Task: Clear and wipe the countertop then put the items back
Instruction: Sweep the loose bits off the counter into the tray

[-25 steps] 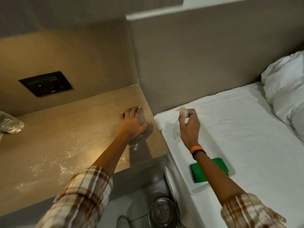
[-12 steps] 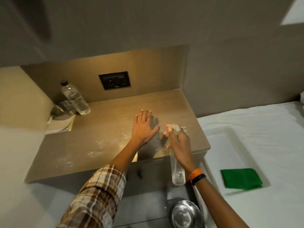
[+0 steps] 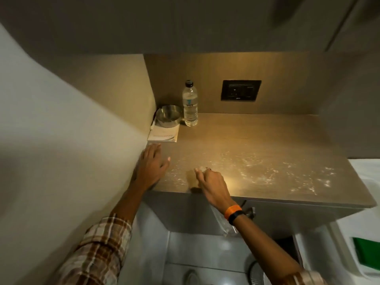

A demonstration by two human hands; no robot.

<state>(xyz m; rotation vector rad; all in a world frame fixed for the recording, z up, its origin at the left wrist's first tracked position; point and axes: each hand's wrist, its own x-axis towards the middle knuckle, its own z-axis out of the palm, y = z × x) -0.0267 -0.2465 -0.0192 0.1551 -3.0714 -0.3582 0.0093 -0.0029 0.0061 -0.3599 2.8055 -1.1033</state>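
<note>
Two hands work over a wood-grain countertop [image 3: 257, 140], the largest surface in view, set in a lit alcove and dusted with white powder across its near and right portions. At the right edge, a white tray [image 3: 337, 243] lies on white bedding and holds a folded green cloth [image 3: 368, 251], well apart from the counter. A black socket plate [image 3: 241, 90] is mounted on the back wall. In the rear left corner stand a clear water bottle [image 3: 190, 103] with a dark cap, upright, and just beside it a steel bowl [image 3: 168, 116] resting on a white booklet [image 3: 163, 135]. The left hand [image 3: 151, 166] lies flat and released, palm down, on the near left corner of the counter against the side wall. The right hand [image 3: 212, 187], wearing an orange and black wristband [image 3: 233, 211], is clenched around the neck of a clear spray bottle [image 3: 223, 224], whose body hangs below the counter edge while its nozzle points over the powdered surface.
</note>
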